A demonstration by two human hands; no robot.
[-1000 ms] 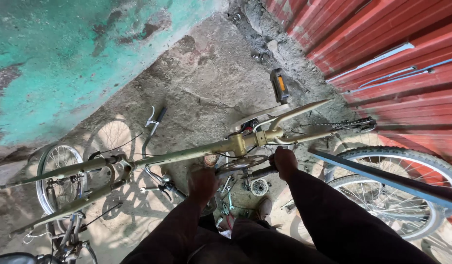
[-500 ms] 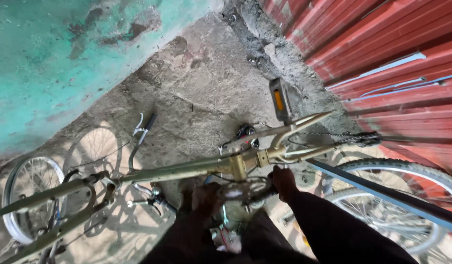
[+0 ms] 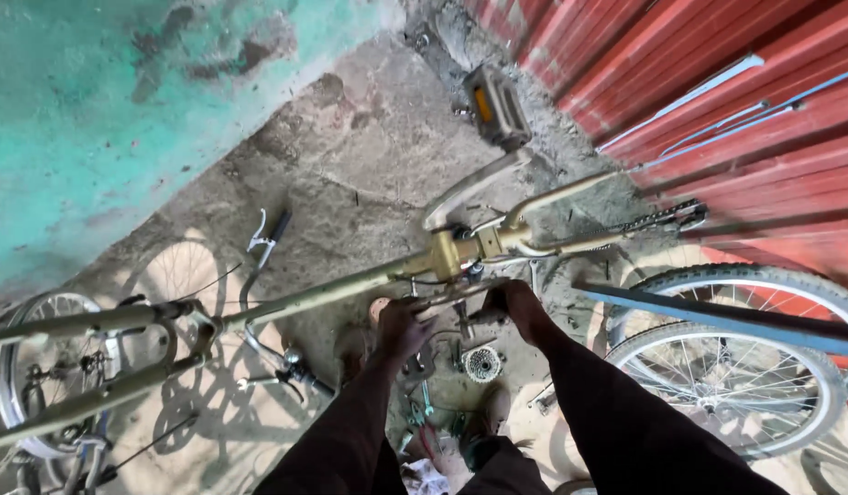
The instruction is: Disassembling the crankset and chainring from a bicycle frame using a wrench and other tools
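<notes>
While the olive bicycle frame (image 3: 323, 291) lies inverted across mid-frame, my left hand (image 3: 401, 328) grips a crank arm (image 3: 447, 295) under its bottom bracket (image 3: 453, 255); my right hand (image 3: 520, 307) rests beside it, fingers hidden, grip indeterminate. Risk: the frame may tip toward the loose sprocket cluster (image 3: 482, 364) on the floor, lower centre.

We see a green wall (image 3: 85, 119) on the left with dark patches where the paint has worn. On the right is a red metal wall (image 3: 717, 82) with ridges. Between them the ground (image 3: 350, 156) is rough grey concrete, cracked and dusty. Bright sun falls on it and makes wheel shadows (image 3: 176, 275). A spare wheel (image 3: 726, 385) leans by the red wall, under a blue bar (image 3: 717, 316).
</notes>
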